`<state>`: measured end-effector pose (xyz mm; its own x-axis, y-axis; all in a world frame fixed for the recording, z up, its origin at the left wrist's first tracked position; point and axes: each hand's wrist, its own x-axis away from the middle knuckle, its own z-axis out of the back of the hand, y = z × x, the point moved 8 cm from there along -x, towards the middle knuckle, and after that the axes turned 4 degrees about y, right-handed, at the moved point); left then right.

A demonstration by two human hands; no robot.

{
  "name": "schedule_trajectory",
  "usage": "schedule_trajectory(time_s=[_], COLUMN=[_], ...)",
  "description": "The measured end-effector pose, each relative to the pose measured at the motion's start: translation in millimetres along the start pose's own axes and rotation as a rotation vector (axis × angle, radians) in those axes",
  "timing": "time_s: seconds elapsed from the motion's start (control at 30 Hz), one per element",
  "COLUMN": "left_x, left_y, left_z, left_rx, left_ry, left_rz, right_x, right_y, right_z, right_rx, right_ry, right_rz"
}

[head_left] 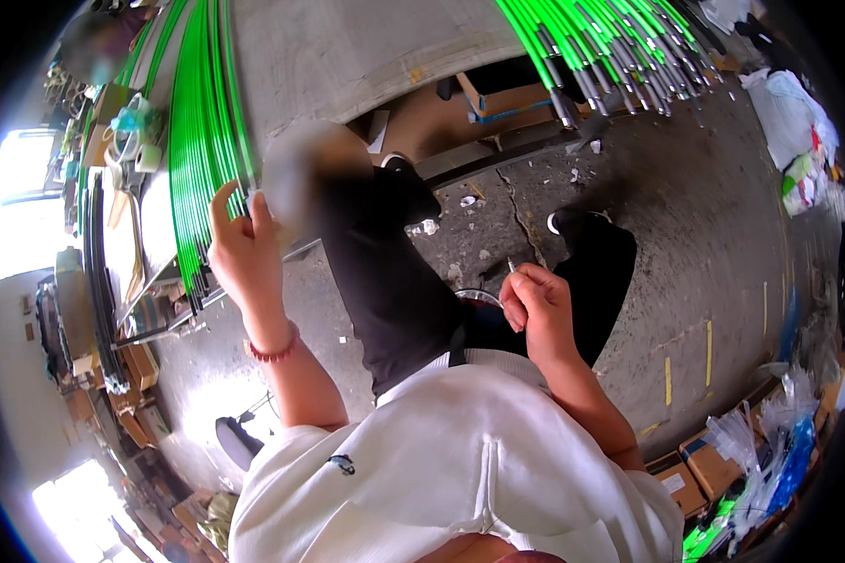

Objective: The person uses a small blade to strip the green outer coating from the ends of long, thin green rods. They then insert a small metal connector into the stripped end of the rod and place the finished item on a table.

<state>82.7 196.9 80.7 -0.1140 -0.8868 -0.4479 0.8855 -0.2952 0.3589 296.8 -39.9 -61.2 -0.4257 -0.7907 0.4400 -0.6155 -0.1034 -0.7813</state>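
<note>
My left hand [246, 258], with a red bead bracelet on its wrist, is at the near end of a bundle of thin green rods [200, 141]. Its thumb and forefinger close around the end of one green rod [238, 141], where a small pale tip shows. Low over my lap, my right hand [543, 305] has its fingers curled in a pinch. A small silver metal fitting [512, 266] sticks up from between its thumb and forefinger.
Many green rods with dark, silvery ends [620, 70] overhang the grey table [338, 47] at the far right. Beneath it is an open cardboard box [422, 122]. Scraps and a crack mark the floor [685, 235]. Cartons [709, 464] and plastic bags [784, 441] lie at right.
</note>
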Motion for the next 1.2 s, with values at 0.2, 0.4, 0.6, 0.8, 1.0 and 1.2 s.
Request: schedule_trajectory(time_s=[0.2, 0.4, 0.6, 0.8, 1.0, 1.2], left_x=[23.3, 53.1, 72.2, 109.0, 113.4, 113.1], left_y=[127.3, 221.4, 226.4, 202.0, 194.7, 193.5], left_z=[-81.1, -206.6, -198.5, -135.3, -117.0, -109.5], left_rx=[0.84, 1.656, 1.671, 1.759, 1.805, 1.812], left_ry=[-0.501, -1.175, -1.279, -1.367, -1.321, -1.323], left_rz=[-0.029, 0.562, 0.497, 0.55, 0.576, 0.581], right_x=[-0.4, 8.2, 9.4, 10.2, 17.5, 25.8], right_y=[-11.0, -32.0, -54.4, -95.3, -102.5, -106.1], right_z=[3.9, 15.4, 27.3, -3.7, -14.3, -17.9], right_rx=[0.041, 0.042, 0.115, 0.428, 0.526, 0.593], right_ry=[0.033, 0.076, 0.12, 0.134, 0.165, 0.163], right_rz=[0.063, 0.134, 0.286, 0.501, 0.543, 0.63])
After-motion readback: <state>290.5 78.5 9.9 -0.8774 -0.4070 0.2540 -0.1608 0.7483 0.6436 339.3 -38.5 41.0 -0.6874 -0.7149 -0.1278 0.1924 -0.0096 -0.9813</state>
